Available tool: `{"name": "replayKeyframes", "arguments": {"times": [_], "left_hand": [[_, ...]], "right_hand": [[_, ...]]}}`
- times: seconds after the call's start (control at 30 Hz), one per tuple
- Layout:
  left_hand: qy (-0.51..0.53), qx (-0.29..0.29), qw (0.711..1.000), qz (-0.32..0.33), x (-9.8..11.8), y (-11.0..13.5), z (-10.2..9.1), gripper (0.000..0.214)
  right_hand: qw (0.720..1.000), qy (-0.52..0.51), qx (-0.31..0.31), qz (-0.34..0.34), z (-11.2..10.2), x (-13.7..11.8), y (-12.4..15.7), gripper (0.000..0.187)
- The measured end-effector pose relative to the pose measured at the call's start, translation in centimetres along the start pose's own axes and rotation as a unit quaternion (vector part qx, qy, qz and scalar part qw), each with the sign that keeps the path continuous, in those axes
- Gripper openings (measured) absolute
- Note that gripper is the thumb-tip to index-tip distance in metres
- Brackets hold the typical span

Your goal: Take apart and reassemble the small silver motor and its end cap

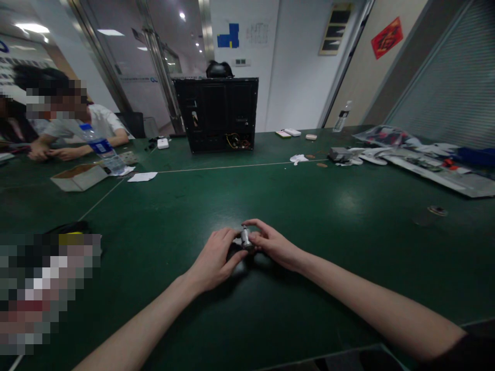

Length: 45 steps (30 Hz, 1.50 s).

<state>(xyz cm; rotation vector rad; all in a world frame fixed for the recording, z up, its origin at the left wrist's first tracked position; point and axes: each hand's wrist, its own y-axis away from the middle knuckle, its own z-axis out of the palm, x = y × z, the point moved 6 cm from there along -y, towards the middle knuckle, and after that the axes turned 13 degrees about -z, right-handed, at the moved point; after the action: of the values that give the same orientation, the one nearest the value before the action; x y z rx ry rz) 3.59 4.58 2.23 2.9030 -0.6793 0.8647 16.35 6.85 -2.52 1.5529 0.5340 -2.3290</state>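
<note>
Both my hands meet low over the green table [317,216] near its front middle. My left hand [216,255] is curled round a small dark part that its fingers mostly hide. My right hand [270,242] pinches a small silvery metal cylinder [246,238] that stands on top of that dark part. The two hands touch each other around the piece.
A black open computer case [216,113] stands at the back centre. At the left are a cardboard box [79,176], a water bottle [102,149] and a seated person's arms [73,149]. Bags and parts [417,154] lie at the right, a second bottle [342,117] behind.
</note>
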Motion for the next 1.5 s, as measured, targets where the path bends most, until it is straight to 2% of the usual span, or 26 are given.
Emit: {"name": "replayKeyframes", "arguments": {"times": [0.17, 0.43, 0.63, 0.83, 1.0, 1.23, 1.5], "left_hand": [[0.004, 0.015, 1.0, -0.002, 0.02, -0.05, -0.18, 0.029], [0.003, 0.042, 0.999, 0.008, 0.02, -0.05, -0.28, 0.027], [-0.006, 0.064, 0.998, 0.0, -0.38, -0.19, -0.44, 0.022], [-0.006, 0.064, 0.998, -0.006, -0.56, -0.36, -0.44, 0.019], [-0.005, 0.069, 0.998, -0.009, -0.75, -0.38, -0.35, 0.019], [0.005, 0.055, 0.998, -0.009, -0.67, -0.26, -0.44, 0.02], [0.017, 0.044, 0.999, -0.004, -0.51, -0.13, -0.6, 0.026]], "right_hand": [[0.998, 0.035, -0.037, -0.022, 0.25, -0.09, 0.12, 0.052], [0.997, 0.053, -0.047, -0.039, 0.34, -0.2, 0.16, 0.048], [0.996, 0.037, -0.072, -0.027, 0.49, -0.42, 0.35, 0.061], [0.997, 0.034, -0.069, -0.024, 0.33, -0.23, 0.36, 0.059], [0.996, 0.04, -0.072, -0.019, 0.23, -0.05, 0.3, 0.065], [0.997, 0.057, -0.058, -0.011, 0.46, -0.28, 0.31, 0.057], [0.998, 0.039, -0.049, -0.005, 0.43, -0.37, 0.21, 0.059]]}}
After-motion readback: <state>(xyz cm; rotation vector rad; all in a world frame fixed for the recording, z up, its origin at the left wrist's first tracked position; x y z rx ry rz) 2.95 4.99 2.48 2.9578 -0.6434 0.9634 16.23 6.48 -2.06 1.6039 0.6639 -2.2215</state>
